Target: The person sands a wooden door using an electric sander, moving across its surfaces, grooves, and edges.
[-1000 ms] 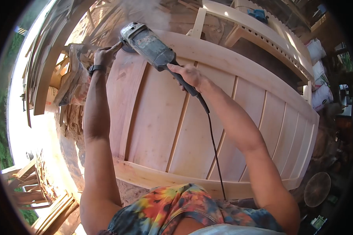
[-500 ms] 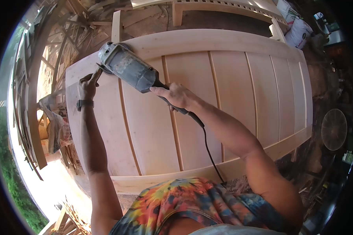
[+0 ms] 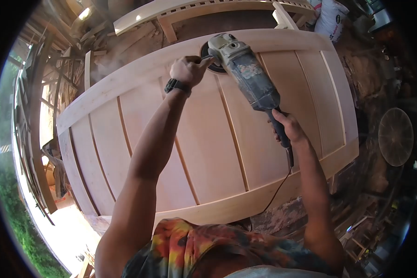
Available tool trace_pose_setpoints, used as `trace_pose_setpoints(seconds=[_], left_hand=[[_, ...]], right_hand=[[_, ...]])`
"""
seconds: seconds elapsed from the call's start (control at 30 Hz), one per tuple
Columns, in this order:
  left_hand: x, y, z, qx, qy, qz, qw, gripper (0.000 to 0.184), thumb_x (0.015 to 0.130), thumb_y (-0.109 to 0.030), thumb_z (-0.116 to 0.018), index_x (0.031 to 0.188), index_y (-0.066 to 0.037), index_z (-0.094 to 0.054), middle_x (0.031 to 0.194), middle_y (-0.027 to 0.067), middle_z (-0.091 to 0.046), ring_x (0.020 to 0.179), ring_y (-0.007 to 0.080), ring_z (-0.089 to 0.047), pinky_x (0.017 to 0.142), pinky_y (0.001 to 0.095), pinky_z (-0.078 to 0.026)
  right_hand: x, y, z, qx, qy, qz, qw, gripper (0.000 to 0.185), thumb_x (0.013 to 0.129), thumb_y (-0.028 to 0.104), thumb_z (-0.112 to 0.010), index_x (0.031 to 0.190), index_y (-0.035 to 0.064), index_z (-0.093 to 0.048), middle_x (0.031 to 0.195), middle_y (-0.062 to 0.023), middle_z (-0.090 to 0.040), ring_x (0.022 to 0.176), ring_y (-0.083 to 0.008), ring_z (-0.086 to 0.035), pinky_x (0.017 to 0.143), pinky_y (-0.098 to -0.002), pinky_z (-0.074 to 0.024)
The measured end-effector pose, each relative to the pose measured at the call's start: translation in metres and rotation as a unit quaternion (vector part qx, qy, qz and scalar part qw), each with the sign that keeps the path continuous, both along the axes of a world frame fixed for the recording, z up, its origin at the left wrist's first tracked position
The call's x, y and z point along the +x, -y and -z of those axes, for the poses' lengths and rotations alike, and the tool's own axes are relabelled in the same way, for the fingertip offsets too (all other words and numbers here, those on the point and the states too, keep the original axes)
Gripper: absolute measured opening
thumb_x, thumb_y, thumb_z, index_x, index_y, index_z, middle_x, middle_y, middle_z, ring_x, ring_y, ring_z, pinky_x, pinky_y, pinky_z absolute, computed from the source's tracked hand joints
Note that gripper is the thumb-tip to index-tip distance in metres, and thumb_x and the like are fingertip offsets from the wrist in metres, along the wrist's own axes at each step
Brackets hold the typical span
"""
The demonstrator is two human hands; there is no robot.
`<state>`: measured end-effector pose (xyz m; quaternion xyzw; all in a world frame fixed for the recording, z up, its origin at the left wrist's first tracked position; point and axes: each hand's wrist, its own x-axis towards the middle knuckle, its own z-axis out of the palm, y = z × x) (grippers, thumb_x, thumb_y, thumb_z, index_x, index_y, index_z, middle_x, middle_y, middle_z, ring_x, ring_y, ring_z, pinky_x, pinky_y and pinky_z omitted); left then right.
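Observation:
My right hand (image 3: pixel 287 127) is wrapped round the black rear handle of a grey, worn angle grinder (image 3: pixel 252 76). My left hand (image 3: pixel 188 73), with a dark watch at its wrist, is closed on the side handle near the tool's head. A round black disc (image 3: pixel 205 52) shows at the head, over the far rail of a large pale wooden panel (image 3: pixel 204 139). Much of the disc is hidden by the head and my left hand. The panel has long slats with dark grooves between them, framed by rails.
A power cord (image 3: pixel 277 191) runs from the rear handle over the near rail. Beyond the panel stands a slotted wooden frame (image 3: pixel 208 10), with a white sack (image 3: pixel 331 21) at far right. Scrap wood (image 3: pixel 37 120) leans at left; a round fan (image 3: pixel 395 137) is at right.
The angle grinder has travelled right along the far rail, with both hands still on it. It now points more steeply away from me. The view has shifted and turned too.

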<state>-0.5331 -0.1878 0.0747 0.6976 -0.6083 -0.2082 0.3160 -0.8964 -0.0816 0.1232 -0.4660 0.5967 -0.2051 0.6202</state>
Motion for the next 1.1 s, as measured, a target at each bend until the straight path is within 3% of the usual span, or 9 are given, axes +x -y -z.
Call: trace_pose_setpoints(seconds=[0.13,0.33,0.4,0.5,0.63,0.73,0.83,0.97,1.1], left_hand=[[-0.125,0.068,-0.02,0.04,0.01,0.06,0.997,0.054,0.089,-0.069,-0.068,0.1,-0.018,-0.085,0.093,0.0103,-0.08,0.091,0.0321,-0.076,0.083,0.0431,-0.059],[-0.265,0.147,-0.051,0.077,-0.038,0.138,0.987,0.06,0.081,-0.066,-0.073,0.117,-0.018,-0.08,0.114,0.0126,-0.079,0.107,0.0314,-0.075,0.092,0.0425,-0.059],[-0.298,0.172,-0.048,0.039,-0.038,0.138,0.989,0.059,0.079,-0.068,-0.075,0.111,-0.019,-0.083,0.11,0.0107,-0.08,0.107,0.0302,-0.075,0.095,0.0407,-0.059],[-0.328,0.203,-0.042,0.002,-0.005,0.147,0.989,0.062,0.078,-0.069,-0.077,0.113,-0.018,-0.082,0.109,0.0114,-0.079,0.109,0.0294,-0.074,0.097,0.0398,-0.058],[-0.317,0.208,-0.034,-0.011,-0.021,0.159,0.987,0.06,0.078,-0.067,-0.078,0.112,-0.017,-0.082,0.109,0.0127,-0.079,0.107,0.0297,-0.075,0.094,0.0412,-0.059],[-0.252,0.166,-0.045,0.03,-0.071,0.103,0.992,0.055,0.08,-0.063,-0.078,0.108,-0.016,-0.083,0.103,0.0131,-0.08,0.099,0.0316,-0.076,0.088,0.0435,-0.061],[-0.182,0.13,-0.026,0.001,-0.06,0.042,0.997,0.05,0.084,-0.061,-0.072,0.099,-0.015,-0.085,0.098,0.0165,-0.079,0.095,0.0348,-0.076,0.086,0.0452,-0.061],[-0.076,0.061,-0.009,-0.032,-0.056,-0.044,0.997,0.05,0.086,-0.063,-0.073,0.094,-0.015,-0.084,0.083,0.0152,-0.077,0.082,0.0363,-0.076,0.08,0.0476,-0.061],[0.031,-0.013,0.001,-0.036,-0.047,-0.117,0.991,0.054,0.085,-0.066,-0.074,0.094,-0.014,-0.085,0.08,0.015,-0.077,0.077,0.0347,-0.076,0.073,0.0447,-0.061]], right_hand=[[-0.107,0.025,-0.006,0.029,-0.028,0.096,0.995,0.053,0.097,0.059,-0.067,0.096,0.0059,-0.066,0.067,-0.0039,-0.06,0.049,-0.0146,-0.058,0.045,-0.0306,-0.0472],[-0.237,0.061,0.003,0.02,-0.022,0.173,0.984,0.06,0.098,0.066,-0.06,0.102,0.0068,-0.066,0.067,-0.0028,-0.059,0.048,-0.0156,-0.058,0.045,-0.0313,-0.0462],[-0.249,0.074,-0.002,0.004,-0.037,0.211,0.977,0.06,0.099,0.067,-0.058,0.102,0.0067,-0.065,0.067,-0.0033,-0.06,0.048,-0.0153,-0.058,0.044,-0.0303,-0.0467],[-0.262,0.092,-0.003,-0.02,-0.035,0.193,0.98,0.061,0.1,0.067,-0.057,0.102,0.0069,-0.065,0.067,-0.0034,-0.06,0.047,-0.0142,-0.058,0.044,-0.0286,-0.0477],[-0.266,0.101,-0.002,-0.022,-0.026,0.178,0.984,0.06,0.1,0.067,-0.057,0.102,0.0075,-0.065,0.068,-0.0034,-0.061,0.048,-0.0142,-0.058,0.044,-0.0296,-0.0473],[-0.243,0.104,-0.005,-0.013,-0.048,0.156,0.987,0.057,0.1,0.065,-0.058,0.101,0.008,-0.065,0.069,-0.0033,-0.061,0.05,-0.0144,-0.059,0.044,-0.0308,-0.0468],[-0.175,0.104,-0.013,0.01,-0.032,0.091,0.995,0.055,0.1,0.062,-0.06,0.101,0.0076,-0.066,0.07,-0.0034,-0.061,0.051,-0.0145,-0.059,0.045,-0.0305,-0.0463],[-0.091,0.105,-0.004,0.025,-0.02,0.002,0.999,0.055,0.1,0.061,-0.061,0.1,0.0058,-0.066,0.07,-0.004,-0.062,0.052,-0.014,-0.059,0.046,-0.0302,-0.0463],[0.011,0.095,-0.001,0.029,-0.018,-0.106,0.994,0.057,0.1,0.06,-0.062,0.103,0.0035,-0.066,0.073,-0.0043,-0.063,0.053,-0.0134,-0.06,0.046,-0.029,-0.0473]])
